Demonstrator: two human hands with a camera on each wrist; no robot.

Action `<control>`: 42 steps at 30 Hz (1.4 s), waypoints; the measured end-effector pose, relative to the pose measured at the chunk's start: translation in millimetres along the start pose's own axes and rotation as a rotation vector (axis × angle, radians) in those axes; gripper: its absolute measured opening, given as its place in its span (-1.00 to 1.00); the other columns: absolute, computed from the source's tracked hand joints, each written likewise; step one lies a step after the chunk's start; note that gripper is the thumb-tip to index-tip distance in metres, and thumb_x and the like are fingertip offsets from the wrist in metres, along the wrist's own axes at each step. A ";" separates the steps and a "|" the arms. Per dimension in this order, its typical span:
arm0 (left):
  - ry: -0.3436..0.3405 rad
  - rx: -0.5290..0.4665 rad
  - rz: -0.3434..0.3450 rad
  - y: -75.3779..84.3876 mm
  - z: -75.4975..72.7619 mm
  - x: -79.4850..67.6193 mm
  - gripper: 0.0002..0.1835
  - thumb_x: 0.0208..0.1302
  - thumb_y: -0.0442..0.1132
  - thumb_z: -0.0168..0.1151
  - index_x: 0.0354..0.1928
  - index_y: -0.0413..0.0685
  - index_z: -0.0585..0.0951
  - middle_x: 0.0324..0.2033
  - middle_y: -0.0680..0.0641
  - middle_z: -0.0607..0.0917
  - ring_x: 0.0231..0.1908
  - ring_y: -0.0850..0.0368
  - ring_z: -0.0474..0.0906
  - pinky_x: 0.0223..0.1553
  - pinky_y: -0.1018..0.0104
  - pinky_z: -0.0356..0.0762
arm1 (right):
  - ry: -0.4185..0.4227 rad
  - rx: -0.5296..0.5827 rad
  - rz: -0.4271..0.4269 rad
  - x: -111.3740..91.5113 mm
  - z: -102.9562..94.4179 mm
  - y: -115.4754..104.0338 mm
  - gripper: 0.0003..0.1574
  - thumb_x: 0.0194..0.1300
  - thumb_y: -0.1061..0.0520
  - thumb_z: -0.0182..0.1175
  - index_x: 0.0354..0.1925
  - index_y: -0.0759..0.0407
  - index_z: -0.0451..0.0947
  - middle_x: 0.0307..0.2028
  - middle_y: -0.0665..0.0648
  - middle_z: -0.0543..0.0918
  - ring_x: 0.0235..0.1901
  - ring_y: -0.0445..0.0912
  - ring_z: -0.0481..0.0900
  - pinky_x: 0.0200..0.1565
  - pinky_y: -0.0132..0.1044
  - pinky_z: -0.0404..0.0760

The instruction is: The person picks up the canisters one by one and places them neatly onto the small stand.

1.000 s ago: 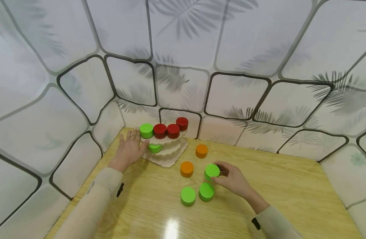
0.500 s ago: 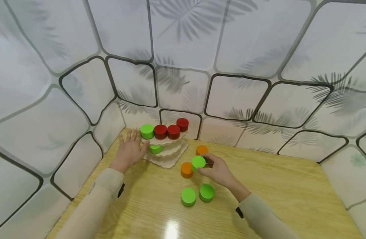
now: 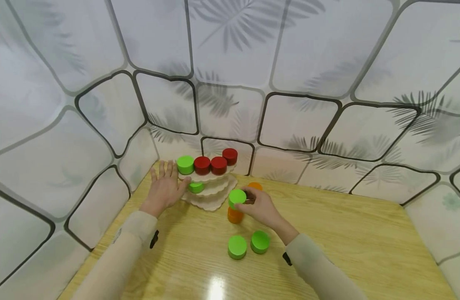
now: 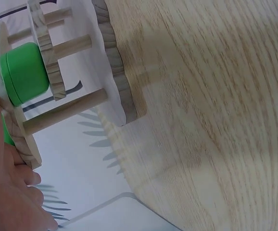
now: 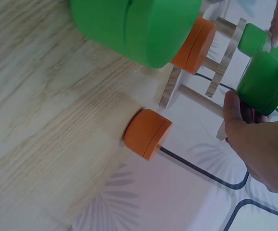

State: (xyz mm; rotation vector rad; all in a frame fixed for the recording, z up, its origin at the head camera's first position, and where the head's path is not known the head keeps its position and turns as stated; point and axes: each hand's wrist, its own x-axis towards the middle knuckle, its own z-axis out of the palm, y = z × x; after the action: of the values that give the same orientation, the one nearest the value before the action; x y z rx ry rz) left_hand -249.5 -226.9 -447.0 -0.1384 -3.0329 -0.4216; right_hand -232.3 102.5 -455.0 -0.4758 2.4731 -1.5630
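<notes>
A green cylinder (image 3: 237,197) with a seam round its side hangs in my right hand (image 3: 263,210), pinched between thumb and fingers. It overlaps an orange cylinder (image 3: 235,216) in the head view. A white tiered stand (image 3: 211,203) with scalloped shelves and wooden posts stands at the back left. My left hand (image 3: 164,189) lies along the stand's left side, fingers extended, thumb at the top shelf's front edge. That shelf bears a green cylinder (image 3: 185,165) and red cylinders (image 3: 202,166). Another green cylinder (image 4: 26,73) sits on the tier below.
Two green cylinders (image 3: 237,247) stand on the wooden table (image 3: 346,241) near the front middle. A second orange cylinder (image 5: 147,132) stands farther back, partly covered by my right hand in the head view. Patterned walls (image 3: 230,108) close off the back and left.
My right hand has carried the green cylinder left and away from me, from above the green ones to over the nearer orange one. The left hand has stayed at the stand.
</notes>
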 end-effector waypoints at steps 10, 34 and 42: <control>0.006 -0.011 -0.002 -2.1 2.8 0.2 -0.03 0.66 0.33 -0.34 0.64 -0.43 -0.06 0.66 -0.42 -0.14 0.63 -0.50 -0.44 0.53 -0.55 -0.46 | 0.003 -0.027 -0.049 18.1 17.9 -8.0 -0.41 0.29 0.15 0.47 0.25 0.24 0.61 0.05 0.19 0.75 0.01 0.00 0.71 0.10 -0.14 0.74; -0.001 0.012 0.009 0.7 -0.9 0.7 -0.06 0.68 0.28 -0.29 0.63 -0.47 -0.04 0.63 -0.45 -0.01 0.64 -0.50 -0.24 0.53 -0.56 -0.33 | 0.051 -0.036 -0.006 45.8 44.6 -13.6 -0.38 0.31 0.13 0.50 0.29 0.19 0.60 0.11 0.25 0.73 0.03 0.04 0.71 0.09 -0.13 0.75; -0.002 0.008 0.009 -0.3 -0.9 2.2 -0.06 0.68 0.28 -0.30 0.63 -0.47 -0.06 0.64 -0.45 0.00 0.64 -0.49 -0.21 0.54 -0.55 -0.32 | 0.064 -0.045 -0.026 51.4 49.3 -12.5 -0.37 0.31 0.09 0.50 0.28 0.21 0.59 0.06 0.22 0.74 0.03 0.05 0.70 0.09 -0.14 0.74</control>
State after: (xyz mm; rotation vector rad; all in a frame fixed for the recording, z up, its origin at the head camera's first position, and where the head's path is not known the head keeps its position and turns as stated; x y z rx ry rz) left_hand -251.7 -227.3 -446.0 -0.1523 -3.0346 -0.4094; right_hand -262.5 37.5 -464.0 -0.4739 2.5646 -1.5583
